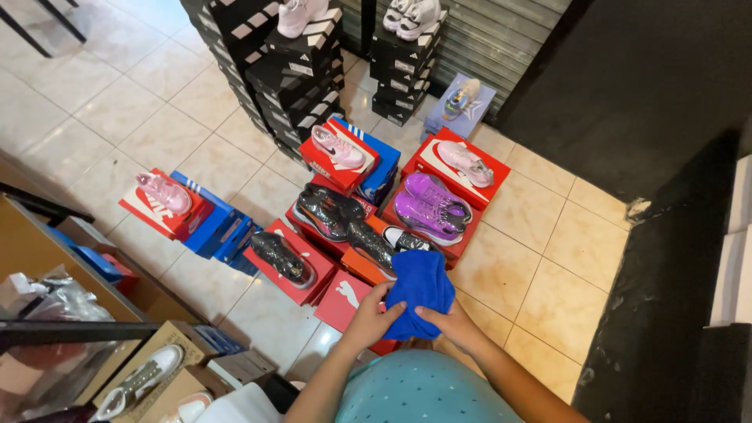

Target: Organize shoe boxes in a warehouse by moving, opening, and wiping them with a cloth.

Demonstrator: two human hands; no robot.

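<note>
A blue cloth [421, 288] is bunched between both my hands, low in the middle of the head view. My left hand [371, 316] grips its left side and my right hand [452, 323] grips its lower right edge. Just above the cloth a black and white shoe [403, 239] lies on an orange box, partly hidden by the cloth. Around it, shoes rest on box lids: a dark glittery pair [325, 211], a dark shoe [282, 258] on a red box, and a purple pair [432, 207].
Pink shoes [338, 146] sit on red boxes at left, centre and right. Tall stacks of black boxes [294, 74] stand at the back. A dark counter [666, 258] fills the right side. Open cardboard boxes with white shoes [141, 380] lie at bottom left.
</note>
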